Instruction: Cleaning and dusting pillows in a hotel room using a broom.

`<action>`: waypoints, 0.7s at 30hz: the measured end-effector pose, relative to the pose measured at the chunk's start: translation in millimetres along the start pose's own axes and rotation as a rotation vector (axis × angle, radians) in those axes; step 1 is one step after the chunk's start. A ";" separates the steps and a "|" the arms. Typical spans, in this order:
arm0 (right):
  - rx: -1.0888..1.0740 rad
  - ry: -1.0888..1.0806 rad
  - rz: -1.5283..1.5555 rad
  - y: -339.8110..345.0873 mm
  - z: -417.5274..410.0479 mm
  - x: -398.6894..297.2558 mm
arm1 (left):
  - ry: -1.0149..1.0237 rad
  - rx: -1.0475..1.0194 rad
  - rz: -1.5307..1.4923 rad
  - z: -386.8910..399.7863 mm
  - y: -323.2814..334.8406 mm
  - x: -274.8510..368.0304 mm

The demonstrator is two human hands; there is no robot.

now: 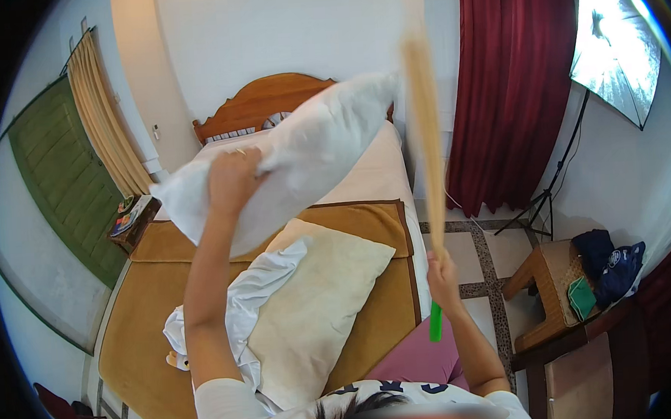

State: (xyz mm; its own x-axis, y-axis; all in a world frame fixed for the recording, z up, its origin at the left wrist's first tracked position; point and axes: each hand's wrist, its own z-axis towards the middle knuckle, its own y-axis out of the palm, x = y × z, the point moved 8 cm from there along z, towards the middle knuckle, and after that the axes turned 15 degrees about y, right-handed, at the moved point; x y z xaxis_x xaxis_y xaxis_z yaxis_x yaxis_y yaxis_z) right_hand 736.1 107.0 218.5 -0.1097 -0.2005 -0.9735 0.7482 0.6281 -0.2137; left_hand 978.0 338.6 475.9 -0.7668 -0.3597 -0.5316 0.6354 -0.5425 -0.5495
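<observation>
My left hand (234,178) grips a plump white pillow (320,136), holding it up and tilted above the bed. My right hand (442,278) is closed around a stick bed broom (423,119) near its green handle (435,324). The broom stands nearly upright beside the pillow's right end, its upper part blurred. Below them, a cream, faintly stained pillow (323,295) lies on a brown blanket (141,305). A crumpled white cloth (249,293) lies along that pillow's left side, partly hidden behind my left arm.
Behind the bed's pale sheet (368,176) rises a wooden headboard (272,96). At left is a bedside table (129,234). Along the right are a maroon curtain (506,98), a softbox lamp (617,41) on a tripod (551,189), a woven stool (554,260) bearing dark cloths, and a chair (578,379).
</observation>
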 end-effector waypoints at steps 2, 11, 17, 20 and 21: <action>0.063 0.043 0.324 -22.0 -0.9 3.8 | 0.027 -0.165 -0.124 -31.7 43.6 26.0; 0.487 -0.221 -0.058 -40.4 16.7 78.9 | -0.073 -0.371 -0.488 -200.5 187.3 237.1; -0.114 0.177 -0.492 23.5 10.1 127.2 | -0.101 -0.272 -0.406 -231.2 178.3 255.2; -0.055 0.141 -0.283 4.8 5.1 26.5 | -0.240 -0.268 -0.522 -229.7 153.1 250.0; 0.020 0.084 -0.125 -0.9 3.7 12.1 | -0.255 -0.273 -0.516 -228.1 149.0 251.4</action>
State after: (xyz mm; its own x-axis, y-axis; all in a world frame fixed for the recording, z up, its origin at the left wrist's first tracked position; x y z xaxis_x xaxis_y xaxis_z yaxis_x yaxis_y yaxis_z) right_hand 736.5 101.3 207.2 -0.2567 -0.2122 -0.9429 0.7383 0.5865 -0.3330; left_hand 900.6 340.5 113.3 -0.9568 -0.2908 -0.0029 0.1526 -0.4935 -0.8563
